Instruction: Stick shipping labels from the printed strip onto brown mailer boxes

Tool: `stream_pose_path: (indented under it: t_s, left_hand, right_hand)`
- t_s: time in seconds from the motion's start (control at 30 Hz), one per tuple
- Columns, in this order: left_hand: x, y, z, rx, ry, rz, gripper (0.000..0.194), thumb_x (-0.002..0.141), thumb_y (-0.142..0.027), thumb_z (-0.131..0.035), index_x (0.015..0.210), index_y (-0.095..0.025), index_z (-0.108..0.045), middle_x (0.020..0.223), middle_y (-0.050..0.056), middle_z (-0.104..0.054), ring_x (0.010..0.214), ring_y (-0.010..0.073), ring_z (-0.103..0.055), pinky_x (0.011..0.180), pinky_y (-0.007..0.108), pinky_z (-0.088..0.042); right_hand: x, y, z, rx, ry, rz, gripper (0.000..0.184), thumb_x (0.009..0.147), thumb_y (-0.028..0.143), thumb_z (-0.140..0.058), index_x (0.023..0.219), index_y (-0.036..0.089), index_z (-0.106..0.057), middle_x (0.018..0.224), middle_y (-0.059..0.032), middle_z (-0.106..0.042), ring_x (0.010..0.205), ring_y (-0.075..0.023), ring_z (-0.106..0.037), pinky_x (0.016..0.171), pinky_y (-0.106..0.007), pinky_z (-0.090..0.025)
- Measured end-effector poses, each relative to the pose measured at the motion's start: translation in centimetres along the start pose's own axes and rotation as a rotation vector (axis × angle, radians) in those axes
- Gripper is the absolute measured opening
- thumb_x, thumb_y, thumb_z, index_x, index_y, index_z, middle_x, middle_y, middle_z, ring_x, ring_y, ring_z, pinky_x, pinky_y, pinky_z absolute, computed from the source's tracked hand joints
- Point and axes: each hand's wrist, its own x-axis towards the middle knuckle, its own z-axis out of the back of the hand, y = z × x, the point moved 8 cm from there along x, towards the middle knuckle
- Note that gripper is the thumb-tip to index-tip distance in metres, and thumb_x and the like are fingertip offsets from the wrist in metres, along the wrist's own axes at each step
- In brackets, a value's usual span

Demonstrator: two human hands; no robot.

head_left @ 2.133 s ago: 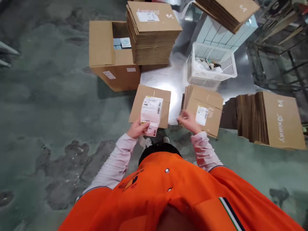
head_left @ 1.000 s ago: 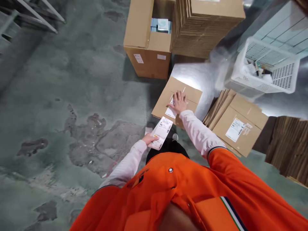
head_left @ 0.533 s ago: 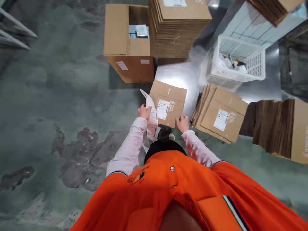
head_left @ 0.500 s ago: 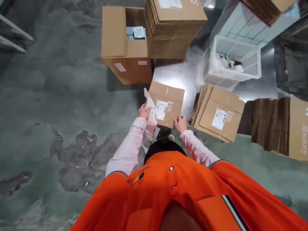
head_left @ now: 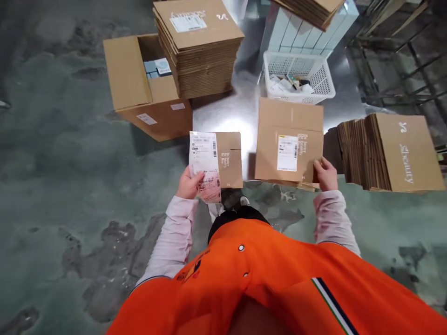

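Note:
My left hand (head_left: pixel 190 184) is closed on a strip of printed shipping labels (head_left: pixel 205 163), thumb on top. The strip lies over the left part of a flattened cardboard box (head_left: pixel 231 163) on the metal table's front edge. At the right, my right hand (head_left: pixel 325 173) grips the lower right corner of another flattened cardboard box (head_left: pixel 268 144). That one bears a white shipping label (head_left: pixel 287 152) and covers most of the flat boxes under it. Whether it rests fully on them I cannot tell.
An open carton (head_left: pixel 153 116) with small boxes inside stands at the left. Beside it rises a tall stack of flattened boxes (head_left: pixel 206 70). A white plastic basket (head_left: pixel 299 98) with papers sits behind. More flattened boxes (head_left: pixel 412 158) lean at the right. The metal table (head_left: pixel 223 116) shines between.
My right hand has moved right with the labelled box, now over the right-hand pile. A box without a visible label lies in front of me. The label strip now hangs flatter in my left hand.

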Motion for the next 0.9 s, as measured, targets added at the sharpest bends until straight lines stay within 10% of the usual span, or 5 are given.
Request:
stream_pose_path:
  t_s: [0.1,0.23,0.37,0.77,0.9]
  left_hand:
    - [-1.4,0.5,-0.7,0.031,0.073,-0.035,0.059,0.051,-0.041,-0.086,0.102,-0.019,-0.066,0.105,0.007,-0.071,0.097,0.0223,-0.067,0.088,0.032,-0.053]
    - [-3.6,2.9,-3.0,0.119,0.265,0.114,0.055,0.055,-0.044,-0.084,0.099,-0.016,-0.068,0.094,0.008,-0.073,0.084,0.0221,-0.068,0.078,0.034,-0.055]
    - [-4.4,3.4,-3.2,0.169,0.301,0.161,0.056,0.053,-0.042,-0.086,0.098,-0.013,-0.071,0.094,0.009,-0.073,0.083,0.0216,-0.067,0.077,0.033,-0.054]
    - [-4.8,8.5,3.0,0.071,-0.293,0.155,0.048,0.052,-0.055,-0.079,0.053,-0.015,-0.054,0.052,0.0,-0.057,0.05,0.012,-0.052,0.049,0.024,-0.04]
    - [-3.7,11.3,2.5,-0.037,-0.172,0.237,0.048,0.043,-0.048,-0.085,0.068,-0.013,-0.063,0.061,0.0,-0.063,0.055,0.0121,-0.056,0.054,0.023,-0.043]
  right_hand:
    - [-1.7,2.8,-0.3,-0.289,-0.004,0.024,0.08,0.066,0.057,-0.069,0.129,0.009,-0.056,0.12,-0.0234,-0.058,0.106,-0.0349,-0.057,0.088,-0.054,-0.048]
    - [-11.8,10.3,-15.2,0.265,0.786,0.049,0.079,0.061,0.059,-0.074,0.125,0.014,-0.059,0.115,-0.0152,-0.064,0.095,-0.0256,-0.062,0.083,-0.042,-0.055]
    - [-19.3,14.0,-22.7,0.582,0.935,-0.048,0.06,0.068,0.064,-0.067,0.105,0.016,-0.066,0.104,-0.0092,-0.071,0.091,-0.0221,-0.065,0.082,-0.038,-0.055]
    - [-19.0,16.8,-27.1,0.132,0.991,0.299,0.028,0.075,0.046,-0.07,0.081,0.019,-0.076,0.078,-0.0059,-0.074,0.071,-0.0209,-0.067,0.067,-0.033,-0.054]
    - [-17.6,16.1,-30.3,0.049,0.897,0.348,0.018,0.076,0.035,-0.068,0.076,0.019,-0.074,0.077,-0.0053,-0.073,0.071,-0.0185,-0.066,0.069,-0.031,-0.052]
